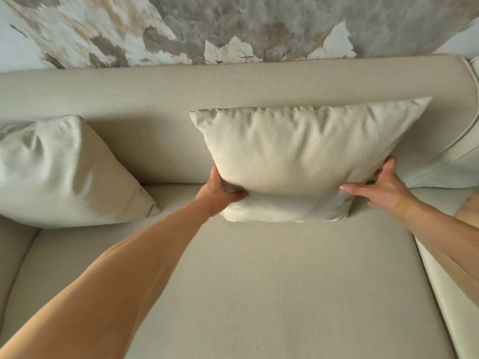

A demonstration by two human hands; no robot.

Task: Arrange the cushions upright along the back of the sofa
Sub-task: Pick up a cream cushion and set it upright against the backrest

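A cream textured cushion (298, 156) stands upright against the sofa back (155, 92), right of centre, its lower edge on the seat. My left hand (220, 190) grips its lower left corner, thumb pressed into the front face. My right hand (381, 185) holds its lower right edge, fingers partly behind the cushion. A second cream cushion (64, 172) leans against the back at the far left, tilted, with one corner pointing toward the seat middle.
The beige sofa seat (285, 281) stretches toward me below the cushions. The right armrest (453, 151) rises just beside the held cushion. A wall with peeling paint (233, 27) runs behind the sofa back.
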